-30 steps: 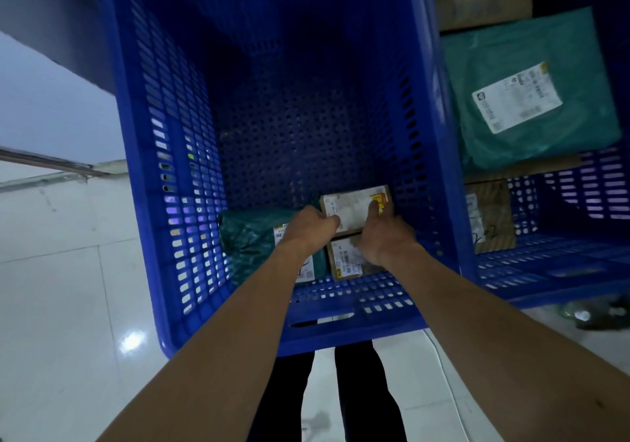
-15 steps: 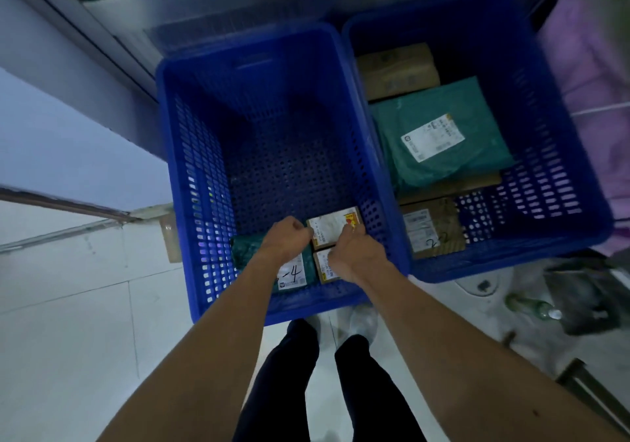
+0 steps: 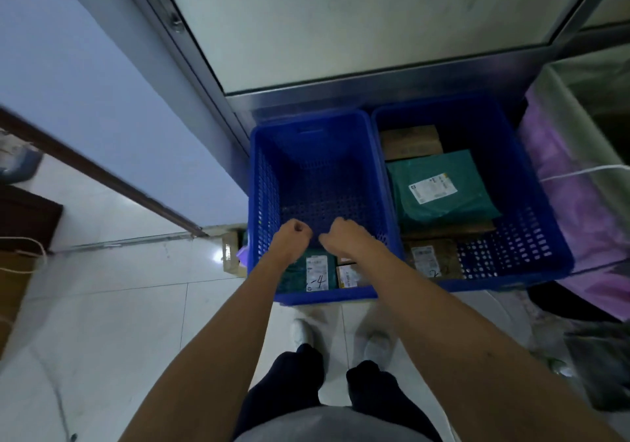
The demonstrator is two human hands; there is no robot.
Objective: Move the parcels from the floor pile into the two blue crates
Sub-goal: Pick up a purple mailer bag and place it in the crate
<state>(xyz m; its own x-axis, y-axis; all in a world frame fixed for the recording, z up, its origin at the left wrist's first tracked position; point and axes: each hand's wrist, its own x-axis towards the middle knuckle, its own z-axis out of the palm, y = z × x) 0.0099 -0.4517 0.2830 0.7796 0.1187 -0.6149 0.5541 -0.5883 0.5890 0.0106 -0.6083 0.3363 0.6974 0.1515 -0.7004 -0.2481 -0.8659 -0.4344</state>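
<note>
The left hand (image 3: pixel 294 237) is hovering over the left crate (image 3: pixel 263 203), curled in an empty fist. The right hand (image 3: pixel 346 237), just beside it, is hanging loosely bent and holding nothing. With both hands empty, a drop-off is probably ending. The next move is calling for a turn toward the floor pile, which is not showing here. In the left crate a green bag (image 3: pixel 306 276) and a small box (image 3: pixel 347 275) are lying against the near wall, touching. The right crate (image 3: pixel 531 199) is holding a far box (image 3: pixel 409 141), a green mailer (image 3: pixel 443 189) and a near box (image 3: pixel 431 257).
</note>
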